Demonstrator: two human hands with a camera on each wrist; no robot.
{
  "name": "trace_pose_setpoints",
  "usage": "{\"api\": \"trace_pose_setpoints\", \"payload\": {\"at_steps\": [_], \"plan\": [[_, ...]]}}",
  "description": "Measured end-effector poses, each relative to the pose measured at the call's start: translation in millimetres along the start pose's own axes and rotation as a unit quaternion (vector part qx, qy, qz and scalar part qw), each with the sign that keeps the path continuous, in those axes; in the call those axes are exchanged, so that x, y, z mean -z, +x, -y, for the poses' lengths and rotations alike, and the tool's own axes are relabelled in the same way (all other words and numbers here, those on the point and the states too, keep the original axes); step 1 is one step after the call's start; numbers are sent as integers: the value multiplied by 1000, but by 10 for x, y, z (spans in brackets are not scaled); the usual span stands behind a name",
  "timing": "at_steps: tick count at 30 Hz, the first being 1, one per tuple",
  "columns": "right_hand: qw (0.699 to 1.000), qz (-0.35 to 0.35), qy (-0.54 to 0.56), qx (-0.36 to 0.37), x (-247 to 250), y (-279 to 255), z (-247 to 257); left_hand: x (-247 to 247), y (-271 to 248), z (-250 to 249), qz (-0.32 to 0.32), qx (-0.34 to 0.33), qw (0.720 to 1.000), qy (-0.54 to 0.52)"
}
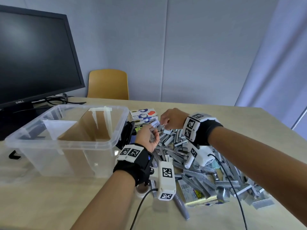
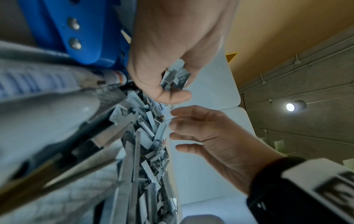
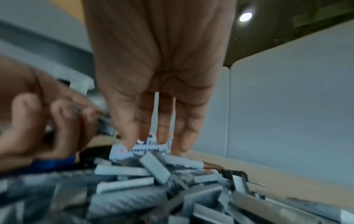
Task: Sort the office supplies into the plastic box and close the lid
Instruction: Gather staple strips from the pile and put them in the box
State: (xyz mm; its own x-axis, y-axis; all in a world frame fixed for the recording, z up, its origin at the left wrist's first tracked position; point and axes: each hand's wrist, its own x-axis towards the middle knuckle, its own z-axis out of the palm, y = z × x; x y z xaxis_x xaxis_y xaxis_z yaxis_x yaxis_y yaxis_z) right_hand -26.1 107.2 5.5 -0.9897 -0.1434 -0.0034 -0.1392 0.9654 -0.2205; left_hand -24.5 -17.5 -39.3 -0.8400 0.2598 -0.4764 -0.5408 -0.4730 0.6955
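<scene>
Both hands meet over the far edge of a big heap of loose grey metal staple strips [image 1: 191, 163] spread on the pale wooden table [image 1: 66, 205]. The left hand [image 1: 147, 138] curls its fingers around a small bundle of staple strips [image 2: 175, 78], thumb pressing them in place; the left wrist view shows that grip clearly. The right hand [image 1: 172, 119] hangs just beside it, fingers [image 3: 162, 121] straight and pointing down at the pile, holding nothing that I can make out. The two hands are close together, almost touching.

To the left stands the clear plastic box [image 1: 66, 141] with white dividers, open, no lid on it; it looks bare inside. Between box and hands lies a black flat object [image 1: 126, 135], and behind that a stack of white tape dispenser cartons [image 1: 143, 116]. A grey marker pen [image 1: 181, 206] lies near the front of the heap. A dark monitor [image 1: 33, 55] and a yellow chair [image 1: 108, 83] sit behind.
</scene>
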Motion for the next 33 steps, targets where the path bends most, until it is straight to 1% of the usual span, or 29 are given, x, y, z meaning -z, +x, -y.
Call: {"api": "trace_pose_setpoints", "payload": {"at_steps": [2, 3, 8, 10, 12, 14, 16, 17, 19, 20, 21, 22, 23, 24, 25, 26, 27, 28, 29, 30, 31, 32, 33], "plan": [[995, 70, -63, -12, -107, 72, -31, -5, 9, 3, -3, -14, 1000, 0], [992, 90, -83, -11, -146, 97, -37, -13, 5, 6, -4, -19, 1000, -5], [989, 91, -115, 34, -233, 153, -12, -37, 12, 14, -10, -30, 999, -43], [986, 99, -126, 39, -274, 189, -14, -50, 2, 12, -7, -33, 999, -32], [987, 87, -125, 44, -287, 189, -33, -72, -14, 3, -9, -40, 999, -4], [994, 45, -85, 48, -267, 159, -51, -87, -33, -8, -16, -43, 999, 26], [999, 1, 20, 27, -218, 108, -90, -91, -29, -10, -24, -45, 998, 48], [997, -12, 82, 6, -192, 84, -118, -89, -24, -11, -27, -46, 997, 54], [976, -37, 208, -48, -120, 46, -212, -89, -3, -5, -30, -44, 996, 71], [956, -53, 276, -82, -77, 30, -272, -92, 6, -5, -31, -43, 995, 87], [922, -70, 361, -119, -41, 13, -329, -100, 14, -9, -32, -43, 992, 110], [869, -80, 462, -160, -11, -10, -384, -115, 22, -12, -28, -43, 989, 140], [794, -83, 570, -195, 11, -34, -436, -137, 18, -18, -21, -44, 983, 176], [710, -77, 665, -219, 26, -57, -493, -158, 30, -21, -10, -44, 974, 224], [640, -68, 731, -227, 32, -102, -543, -188, 19, -30, 2, -43, 959, 281], [589, -61, 773, -228, 26, -149, -592, -219, 29, -36, 11, -45, 940, 339], [545, -58, 805, -225, 15, -181, -630, -256, -6, -47, 20, -48, 921, 387], [508, -61, 829, -225, 8, -216, -674, -289, -1, -64, 29, -53, 900, 432], [476, -65, 846, -231, -11, -246, -701, -338, -22, -85, 42, -62, 868, 491], [451, -71, 857, -239, -46, -266, -728, -388, -21, -103, 43, -75, 829, 553], [436, -72, 863, -244, -79, -287, -741, -443, -66, -119, 45, -89, 788, 608], [437, -73, 861, -252, -116, -290, -761, -484, -65, -119, 39, -98, 745, 658], [448, -70, 853, -259, -143, -286, -770, -517, -121, -127, 37, -101, 706, 700]]}}
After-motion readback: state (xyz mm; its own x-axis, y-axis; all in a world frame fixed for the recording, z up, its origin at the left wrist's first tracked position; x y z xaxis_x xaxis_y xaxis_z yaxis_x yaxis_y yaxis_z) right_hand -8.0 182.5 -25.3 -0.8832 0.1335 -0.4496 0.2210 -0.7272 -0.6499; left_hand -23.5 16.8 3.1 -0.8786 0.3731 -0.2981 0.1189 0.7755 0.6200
